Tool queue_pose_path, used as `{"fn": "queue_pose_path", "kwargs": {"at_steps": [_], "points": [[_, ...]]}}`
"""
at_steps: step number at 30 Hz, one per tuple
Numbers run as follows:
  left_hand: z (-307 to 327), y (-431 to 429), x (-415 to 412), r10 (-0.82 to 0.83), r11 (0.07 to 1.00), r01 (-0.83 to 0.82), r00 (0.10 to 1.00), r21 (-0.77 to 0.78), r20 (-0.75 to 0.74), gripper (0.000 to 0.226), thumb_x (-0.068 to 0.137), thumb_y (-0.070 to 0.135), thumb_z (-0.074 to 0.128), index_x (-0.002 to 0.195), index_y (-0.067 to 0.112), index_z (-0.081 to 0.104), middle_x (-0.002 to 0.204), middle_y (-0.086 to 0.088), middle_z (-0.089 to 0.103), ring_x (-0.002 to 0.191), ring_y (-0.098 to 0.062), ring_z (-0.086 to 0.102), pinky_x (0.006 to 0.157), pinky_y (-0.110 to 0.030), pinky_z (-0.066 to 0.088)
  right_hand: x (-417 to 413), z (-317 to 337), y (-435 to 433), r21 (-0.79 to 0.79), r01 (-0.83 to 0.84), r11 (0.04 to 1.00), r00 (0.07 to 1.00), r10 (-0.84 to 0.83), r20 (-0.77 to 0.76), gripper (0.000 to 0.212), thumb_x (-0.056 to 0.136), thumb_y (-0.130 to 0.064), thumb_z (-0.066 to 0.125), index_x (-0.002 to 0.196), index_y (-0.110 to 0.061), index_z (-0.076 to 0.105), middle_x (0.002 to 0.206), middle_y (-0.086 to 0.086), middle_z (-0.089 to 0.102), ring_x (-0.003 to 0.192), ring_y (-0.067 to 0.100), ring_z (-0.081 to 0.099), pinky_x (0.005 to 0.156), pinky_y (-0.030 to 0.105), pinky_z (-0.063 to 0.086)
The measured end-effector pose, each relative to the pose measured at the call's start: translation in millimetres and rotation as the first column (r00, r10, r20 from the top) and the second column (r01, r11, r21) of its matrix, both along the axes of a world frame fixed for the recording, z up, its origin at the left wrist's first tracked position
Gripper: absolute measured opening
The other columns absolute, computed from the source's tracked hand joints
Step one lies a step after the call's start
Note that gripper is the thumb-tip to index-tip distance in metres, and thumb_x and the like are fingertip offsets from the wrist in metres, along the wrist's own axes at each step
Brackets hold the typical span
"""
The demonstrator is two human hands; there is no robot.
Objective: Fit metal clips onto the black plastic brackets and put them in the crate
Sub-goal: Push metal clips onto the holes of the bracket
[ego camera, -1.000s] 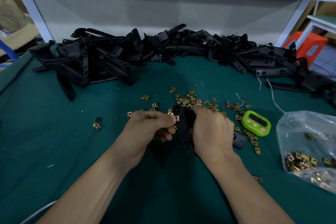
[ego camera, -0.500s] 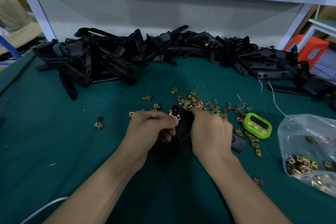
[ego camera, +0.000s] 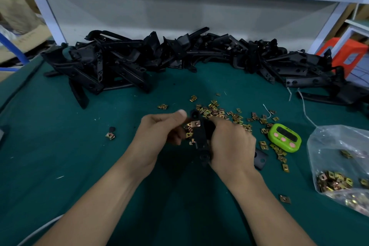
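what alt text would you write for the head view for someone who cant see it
A person's right hand holds a black plastic bracket over a green cloth table while the left hand pinches a small brass-coloured metal clip onto it. Loose clips and a pile of brackets lie behind.

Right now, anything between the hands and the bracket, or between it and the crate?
Nothing visible. The right hand grips the black bracket; the left hand pinches a metal clip on its edge. No crate in view, so that path is unknown.
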State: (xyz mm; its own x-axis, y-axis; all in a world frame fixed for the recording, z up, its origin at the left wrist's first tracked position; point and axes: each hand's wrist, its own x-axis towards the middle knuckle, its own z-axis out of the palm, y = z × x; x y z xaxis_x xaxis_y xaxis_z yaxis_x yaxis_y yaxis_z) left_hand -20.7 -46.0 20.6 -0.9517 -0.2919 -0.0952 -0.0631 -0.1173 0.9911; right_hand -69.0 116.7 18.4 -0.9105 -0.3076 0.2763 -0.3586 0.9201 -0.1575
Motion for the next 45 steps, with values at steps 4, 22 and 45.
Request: {"fn": "queue_pose_path", "kwargs": {"at_steps": [4, 22, 45], "points": [[-8, -18, -7, 0.265, 0.894, -0.250, 0.964, -0.372, -0.009, 0.018, 0.086, 0.023, 0.074, 0.078, 0.037, 0.081, 0.065, 0.007, 0.072, 0.055, -0.005, 0.059, 0.062, -0.022, 0.050, -9, -1, 11, -0.082, 0.073, 0.994, 0.996, -0.069, 0.049, 0.027, 0.070, -0.024, 0.073, 0.096, -0.027, 0.065, 0.067, -0.004, 0.057, 0.077, 0.035, 0.065, 0.060, 0.032, 0.032], [-12, -10, 2, 0.065, 0.397, -0.024, 0.998, -0.918, 0.001, 0.010, 0.087, 0.027, 0.075, 0.092, 0.034, 0.079, 0.085, 0.011, 0.076, 0.081, -0.018, 0.068, 0.080, -0.031, 0.055, -19, -9, 16, -0.161, 0.062, 0.985, 0.994, -0.045, 0.104, 0.026, 0.072, -0.019, 0.066, 0.097, -0.026, 0.068, 0.079, 0.003, 0.069, 0.085, 0.038, 0.066, 0.064, 0.033, 0.038], [-6, 4, -6, 0.006, 0.990, -0.018, 0.996, 0.139, 0.090, 0.021, 0.087, -0.003, 0.070, 0.081, 0.012, 0.082, 0.083, -0.008, 0.076, 0.068, -0.010, 0.069, 0.062, -0.017, 0.054, -4, -3, -4, -0.752, -0.069, 0.656, 0.879, 0.396, 0.264, 0.019, 0.071, -0.043, 0.052, 0.073, -0.031, 0.067, 0.067, -0.008, 0.062, 0.070, 0.024, 0.062, 0.072, 0.048, 0.057]]}}
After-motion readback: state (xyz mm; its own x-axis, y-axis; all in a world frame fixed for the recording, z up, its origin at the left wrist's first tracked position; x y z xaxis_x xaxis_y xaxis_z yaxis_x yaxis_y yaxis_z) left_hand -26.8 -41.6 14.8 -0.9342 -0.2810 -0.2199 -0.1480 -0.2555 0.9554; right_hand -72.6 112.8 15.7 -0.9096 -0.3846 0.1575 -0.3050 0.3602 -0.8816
